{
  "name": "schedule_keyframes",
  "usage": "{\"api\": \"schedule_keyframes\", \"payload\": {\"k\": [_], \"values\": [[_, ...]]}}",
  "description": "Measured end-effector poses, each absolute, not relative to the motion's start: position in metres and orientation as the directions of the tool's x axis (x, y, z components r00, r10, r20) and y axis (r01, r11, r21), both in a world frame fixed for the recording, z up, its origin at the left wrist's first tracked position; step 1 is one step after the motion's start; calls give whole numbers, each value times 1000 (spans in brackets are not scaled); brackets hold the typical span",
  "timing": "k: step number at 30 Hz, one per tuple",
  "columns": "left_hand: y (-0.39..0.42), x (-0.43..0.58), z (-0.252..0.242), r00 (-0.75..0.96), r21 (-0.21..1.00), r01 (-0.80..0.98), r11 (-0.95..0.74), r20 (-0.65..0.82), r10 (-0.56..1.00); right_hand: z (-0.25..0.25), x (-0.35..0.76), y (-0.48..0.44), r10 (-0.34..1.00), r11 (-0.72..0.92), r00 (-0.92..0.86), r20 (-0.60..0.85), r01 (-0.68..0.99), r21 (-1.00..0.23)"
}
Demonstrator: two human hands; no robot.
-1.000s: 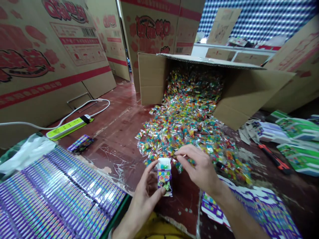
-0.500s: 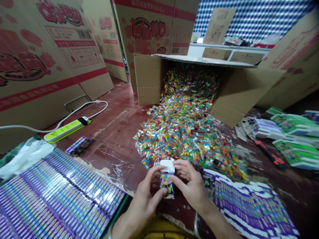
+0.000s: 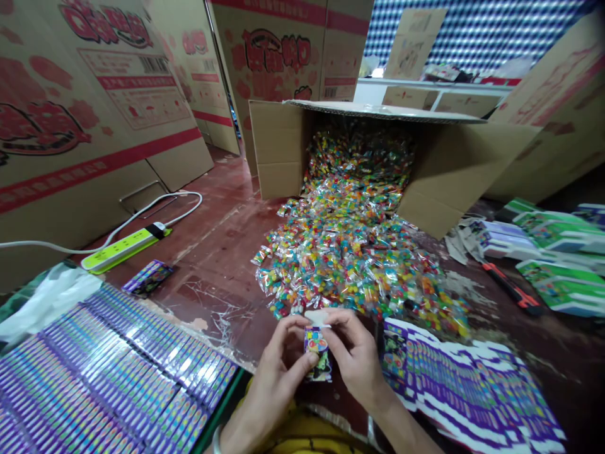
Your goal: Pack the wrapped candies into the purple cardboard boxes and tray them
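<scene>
A small purple candy box [image 3: 317,356] with a white top flap stands between my two hands, near the front of the table. My left hand [image 3: 283,362] grips its left side, thumb across the front. At the upper right edge, by the flap, the fingers of my right hand [image 3: 352,350] close on the same box. Just beyond lies a heap of small clear candy packets [image 3: 350,258], filled with colourful pieces, spilling from an open carton [image 3: 278,148]. To the right of my right hand, flat purple box blanks [image 3: 458,384] lie in an overlapping row.
Rows of purple boxes [image 3: 104,372] fill the left front. Behind them are a lone purple packet [image 3: 147,277] and a yellow-green power strip [image 3: 125,248] with a white cable. A red-black handled tool [image 3: 510,288] lies beside green cartons [image 3: 562,287] at right. Tall cartons [image 3: 94,94] stand behind.
The white flap on the candy box has tipped down and shows less of its surface. My right thumb has moved up from the box's front toward the top edge.
</scene>
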State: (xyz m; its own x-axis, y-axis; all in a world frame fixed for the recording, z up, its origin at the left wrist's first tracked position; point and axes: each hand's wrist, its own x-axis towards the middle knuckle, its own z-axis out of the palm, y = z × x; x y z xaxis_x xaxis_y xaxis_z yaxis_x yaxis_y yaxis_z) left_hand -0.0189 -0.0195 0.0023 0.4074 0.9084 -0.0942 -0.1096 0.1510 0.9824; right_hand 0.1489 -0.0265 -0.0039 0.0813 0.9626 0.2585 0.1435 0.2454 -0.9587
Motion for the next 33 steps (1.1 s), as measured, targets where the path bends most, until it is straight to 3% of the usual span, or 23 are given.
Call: {"api": "schedule_keyframes", "payload": {"k": [2,6,13,18,21,26,30,33], "values": [[-20,-16,3,388,972,-134,196,-130,912,-5,148,-26,970,222,87,227,64,-973],[-23,-15,-1,346,968,-125,217,-163,924,2,150,-21,979,204,14,205,63,-977],[-25,-25,-4,355,998,29,60,-67,932,19,158,-8,989,-126,-72,-127,22,-992],[-26,-28,-5,383,995,90,32,-64,922,22,165,0,979,-143,-152,-139,-13,-990],[-25,-28,-6,381,995,93,24,-58,923,23,164,-1,988,-61,-135,-74,100,-993],[-22,-30,-5,388,994,24,107,-108,915,28,163,-13,965,242,-181,189,346,-906],[-15,-31,-3,371,969,-160,188,-117,921,26,165,-22,908,354,-373,190,443,-824],[-11,-30,-3,362,950,-234,207,-112,926,22,163,-24,892,424,-391,224,560,-711]]}}
